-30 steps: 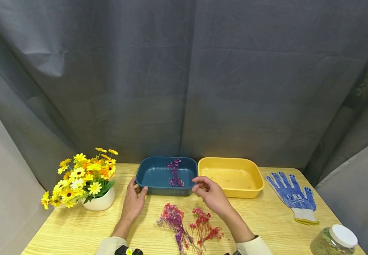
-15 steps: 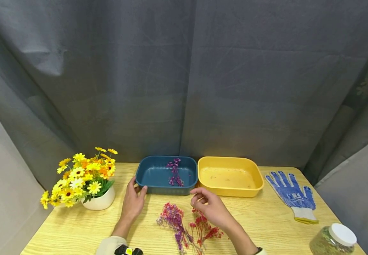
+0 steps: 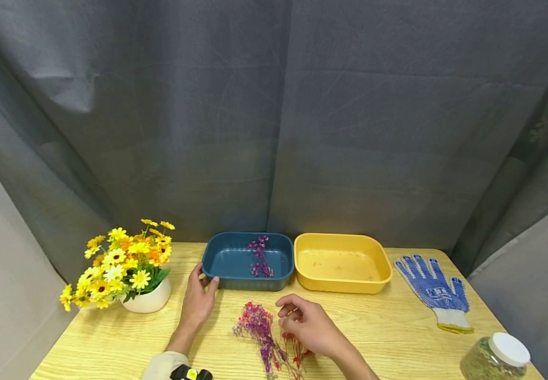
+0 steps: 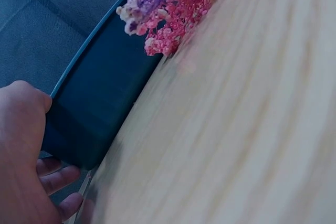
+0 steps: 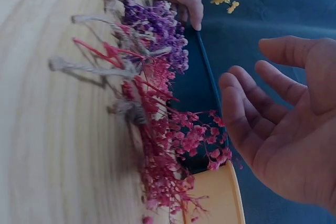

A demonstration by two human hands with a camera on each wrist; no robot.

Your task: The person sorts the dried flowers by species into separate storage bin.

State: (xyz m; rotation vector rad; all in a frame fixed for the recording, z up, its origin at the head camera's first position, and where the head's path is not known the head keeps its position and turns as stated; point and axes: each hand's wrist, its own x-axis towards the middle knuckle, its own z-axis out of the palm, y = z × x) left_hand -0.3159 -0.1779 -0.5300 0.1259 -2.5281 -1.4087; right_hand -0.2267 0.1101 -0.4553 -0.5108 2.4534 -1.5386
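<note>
My left hand (image 3: 198, 302) holds the near left corner of a dark blue plastic tray (image 3: 250, 284), thumb on the rim and fingers around the side. Inside that tray lies a sprig of purple dried flowers (image 3: 261, 258). My right hand (image 3: 312, 324) hovers above the red dried flowers (image 5: 163, 177), partly hiding them in the head view. Its fingers are loosely bent, and nothing is between them in the right wrist view. Left of it, a bunch of purple and pink dried flowers (image 3: 256, 319) lies on the table, its stems toward me.
A yellow tray (image 3: 345, 286) with small flecks inside stands right against the blue one. At the left is a white pot (image 3: 149, 301) of yellow artificial flowers. A blue-and-white glove (image 3: 437, 298) and a white-lidded jar (image 3: 494, 359) are at the right. Grey curtain hangs behind.
My right hand has left the blue tray's near right corner and come back toward me, down over the red dried flowers. The left hand stays on the tray.
</note>
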